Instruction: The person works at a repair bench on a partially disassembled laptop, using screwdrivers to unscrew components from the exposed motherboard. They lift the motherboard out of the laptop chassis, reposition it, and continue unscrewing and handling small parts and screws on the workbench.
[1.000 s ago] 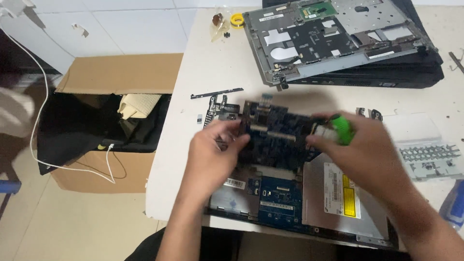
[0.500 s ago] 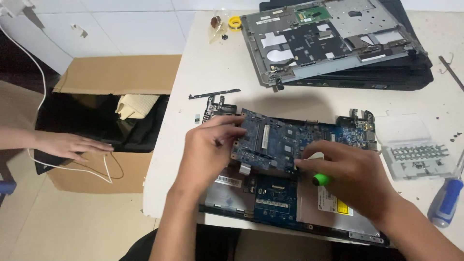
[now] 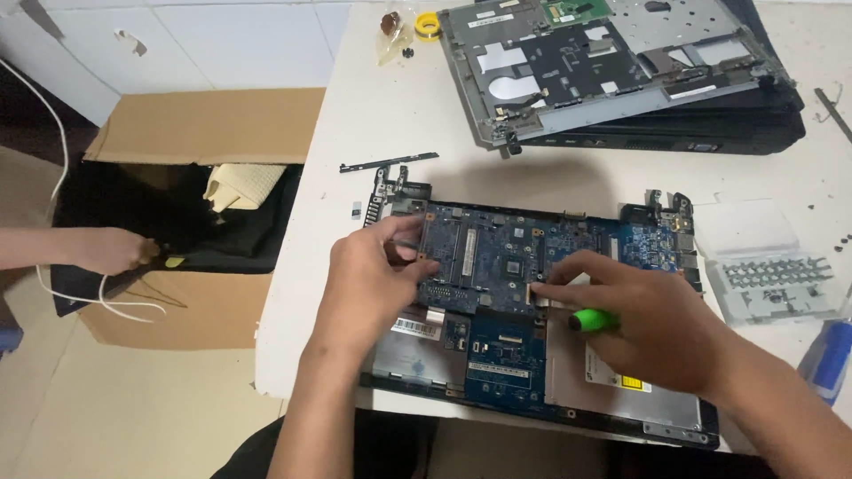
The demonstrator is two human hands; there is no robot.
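Note:
A blue laptop motherboard (image 3: 524, 253) lies flat in an open black laptop base (image 3: 550, 399) on a white table (image 3: 373, 115). My left hand (image 3: 373, 279) pinches the board's left edge with thumb and fingers. My right hand (image 3: 643, 319) presses fingertips on the board's lower middle while a green-handled screwdriver (image 3: 593, 318) is tucked in its palm. A silver optical drive (image 3: 621, 390) sits in the base under my right wrist.
Stacked laptop shells (image 3: 621, 71) lie at the back right. A clear screw organiser (image 3: 768, 270) and a blue-handled tool (image 3: 830, 359) sit at the right. A cardboard box (image 3: 186, 222) stands left of the table, with another person's hand (image 3: 111, 250) by a white cable (image 3: 62, 160).
The motherboard was held tilted above the base and has come down flat into it. My right hand slid lower on the board. The other person's hand moved toward the box.

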